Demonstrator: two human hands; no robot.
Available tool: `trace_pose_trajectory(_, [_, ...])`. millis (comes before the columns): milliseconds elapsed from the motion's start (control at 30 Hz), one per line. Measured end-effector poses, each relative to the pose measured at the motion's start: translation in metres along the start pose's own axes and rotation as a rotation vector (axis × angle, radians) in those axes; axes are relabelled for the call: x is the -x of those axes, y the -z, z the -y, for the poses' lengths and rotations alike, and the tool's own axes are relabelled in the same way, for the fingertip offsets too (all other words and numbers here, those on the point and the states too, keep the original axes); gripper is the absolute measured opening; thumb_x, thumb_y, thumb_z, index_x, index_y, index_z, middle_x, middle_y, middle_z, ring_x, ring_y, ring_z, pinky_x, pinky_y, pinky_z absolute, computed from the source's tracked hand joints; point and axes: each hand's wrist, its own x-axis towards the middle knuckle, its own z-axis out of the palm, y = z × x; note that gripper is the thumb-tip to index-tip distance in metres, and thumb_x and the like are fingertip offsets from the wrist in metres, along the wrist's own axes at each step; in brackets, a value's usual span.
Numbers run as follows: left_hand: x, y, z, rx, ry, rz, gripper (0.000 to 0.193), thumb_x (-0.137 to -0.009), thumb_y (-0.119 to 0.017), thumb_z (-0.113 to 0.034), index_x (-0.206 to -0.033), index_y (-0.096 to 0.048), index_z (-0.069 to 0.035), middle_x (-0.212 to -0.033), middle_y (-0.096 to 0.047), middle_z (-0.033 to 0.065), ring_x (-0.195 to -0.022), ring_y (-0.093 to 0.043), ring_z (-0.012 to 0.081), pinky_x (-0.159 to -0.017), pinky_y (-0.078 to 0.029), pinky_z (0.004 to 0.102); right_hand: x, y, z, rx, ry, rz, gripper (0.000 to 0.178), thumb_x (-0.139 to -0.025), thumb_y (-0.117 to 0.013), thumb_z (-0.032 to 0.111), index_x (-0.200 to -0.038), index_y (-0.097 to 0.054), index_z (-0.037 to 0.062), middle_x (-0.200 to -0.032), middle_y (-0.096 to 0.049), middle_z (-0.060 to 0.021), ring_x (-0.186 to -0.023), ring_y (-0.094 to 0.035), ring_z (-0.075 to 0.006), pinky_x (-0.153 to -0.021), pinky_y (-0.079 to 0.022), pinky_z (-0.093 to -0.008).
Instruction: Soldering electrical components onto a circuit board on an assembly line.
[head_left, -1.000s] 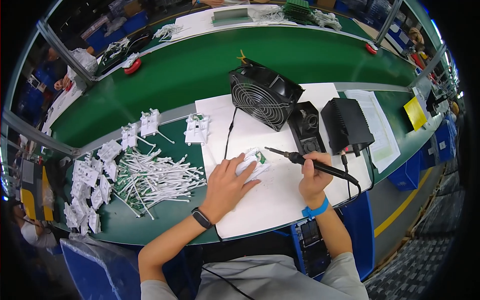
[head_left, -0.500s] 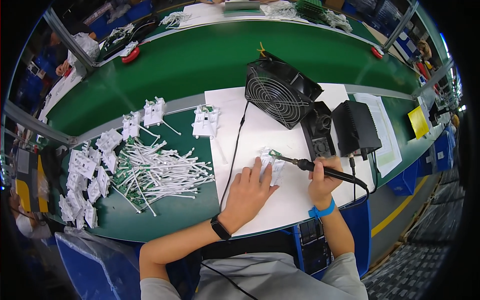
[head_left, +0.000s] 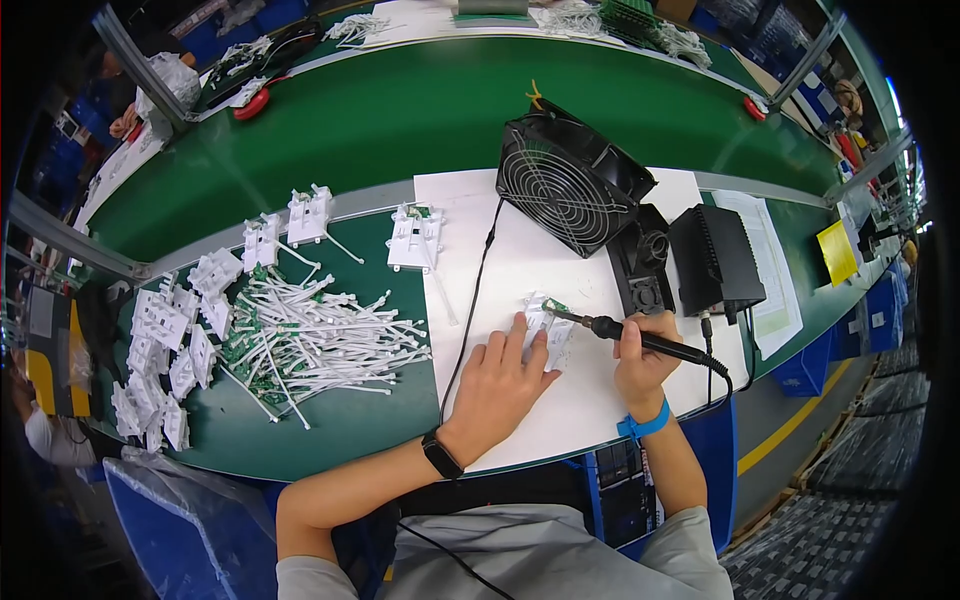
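Note:
On the white work sheet [head_left: 590, 405] lies a white plastic housing [head_left: 538, 318] with a small green circuit board [head_left: 556, 305] at its far end. My left hand [head_left: 497, 385] rests over the housing, fingers stretched out and fingertips pressing on it; part of the housing is hidden beneath them. A soldering iron [head_left: 604, 327] is held like a pen in my right hand [head_left: 645, 368], whose fingers close round its black handle. Its tip reaches the green board; whether it touches cannot be made out.
A black fan [head_left: 565, 185] stands beyond my hands, beside an iron stand [head_left: 642, 262] and a black power unit [head_left: 712, 258]. Left are a heap of white cables [head_left: 325, 345], piled housings [head_left: 160, 335] and a separate housing [head_left: 415, 238]. A green conveyor belt [head_left: 400, 130] runs behind.
The whole view shifts slightly. Both hands, the housing and the soldering iron keep nearly the same places relative to each other.

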Motion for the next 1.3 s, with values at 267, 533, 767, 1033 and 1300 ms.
trace_pose_trajectory(267, [-0.001, -0.002, -0.001, 0.021, 0.013, -0.014, 0.051, -0.087, -0.078, -0.037, -0.122, -0.069, -0.002, -0.129, -0.063, 0.0222, -0.095, -0.061, 0.027, -0.074, -0.052, 0.0357, 0.005, 0.0, 0.001, 0.12, 0.061, -0.007, 0.02, -0.089, -0.075, 0.008, -0.082, -0.057, 0.0038, -0.067, -0.067, -0.0107, -0.054, -0.062, -0.02, -0.055, -0.048, -0.0298])
trace_pose_trajectory(533, [-0.001, -0.004, -0.001, 0.013, 0.02, -0.018, 0.052, -0.086, -0.079, -0.038, -0.122, -0.069, -0.002, -0.128, -0.064, 0.0208, -0.095, -0.061, 0.0269, -0.074, -0.05, 0.0359, 0.0, 0.0, 0.013, 0.242, 0.225, 0.094, 0.025, -0.088, -0.077, 0.011, -0.086, -0.053, 0.0053, -0.067, -0.066, -0.0115, -0.054, -0.063, -0.0287, -0.054, -0.05, -0.0358])
trace_pose_trajectory(767, [-0.002, -0.003, -0.001, 0.024, 0.024, -0.02, 0.051, -0.085, -0.08, -0.037, -0.121, -0.07, -0.002, -0.127, -0.064, 0.0205, -0.095, -0.061, 0.0266, -0.073, -0.05, 0.0356, 0.003, 0.002, 0.007, 0.214, 0.222, 0.113, 0.024, -0.089, -0.077, 0.014, -0.087, -0.055, 0.005, -0.067, -0.066, -0.0115, -0.053, -0.063, -0.0288, -0.054, -0.05, -0.0356])
trace_pose_trajectory(1033, [-0.002, -0.002, -0.001, 0.028, 0.021, -0.028, 0.051, -0.085, -0.081, -0.036, -0.121, -0.07, -0.002, -0.127, -0.064, 0.0202, -0.094, -0.061, 0.0267, -0.072, -0.05, 0.0355, 0.008, -0.003, 0.006, 0.161, 0.069, 0.015, 0.02, -0.09, -0.073, 0.01, -0.085, -0.055, 0.004, -0.064, -0.065, -0.0113, -0.051, -0.063, -0.0235, -0.053, -0.048, -0.0311])
trace_pose_trajectory(1300, [-0.003, -0.001, 0.001, 0.026, -0.008, -0.023, 0.049, -0.09, -0.075, -0.038, -0.118, -0.069, 0.002, -0.128, -0.063, 0.0246, -0.093, -0.059, 0.0258, -0.071, -0.05, 0.0332, 0.001, -0.007, 0.019, 0.004, -0.027, -0.053, 0.017, -0.1, -0.062, 0.008, -0.087, -0.052, 0.0027, -0.064, -0.063, -0.0082, -0.05, -0.058, -0.0106, -0.048, -0.044, -0.0246])
